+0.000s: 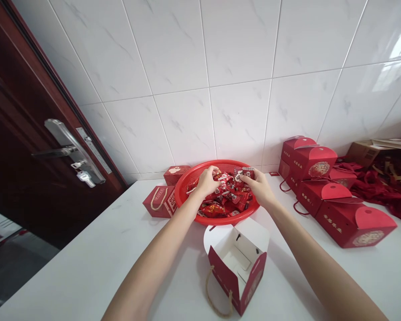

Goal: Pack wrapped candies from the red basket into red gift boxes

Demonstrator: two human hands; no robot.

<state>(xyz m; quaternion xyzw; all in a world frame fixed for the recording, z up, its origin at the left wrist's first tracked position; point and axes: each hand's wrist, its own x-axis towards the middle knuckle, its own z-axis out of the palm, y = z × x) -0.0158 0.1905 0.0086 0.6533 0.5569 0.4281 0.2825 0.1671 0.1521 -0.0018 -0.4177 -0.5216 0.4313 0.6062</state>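
A round red plastic basket point(181, 196) full of red-wrapped sweets point(225, 196) stands against the tiled wall. Over its left part is my left hand point(207, 182), with thumb and fingers bent but apart among the wrappers; I see nothing held in them. My right hand point(259, 186), at the basket's right side, pinches a small red packet point(243, 174) with black-and-white print. In front of the basket, between my forearms, sits a dark red gift box point(224, 269) with its flaps up. Its white inside shows no sweets, and a rope handle hangs at its left.
Several closed red gift boxes point(345, 223) are lined and stacked at the right. Beyond them lie red cloth point(377, 189) and a cardboard box point(362, 154). Two smaller red boxes point(153, 200) stand left of the basket. A dark wooden door point(26, 111) with keys is at the left.
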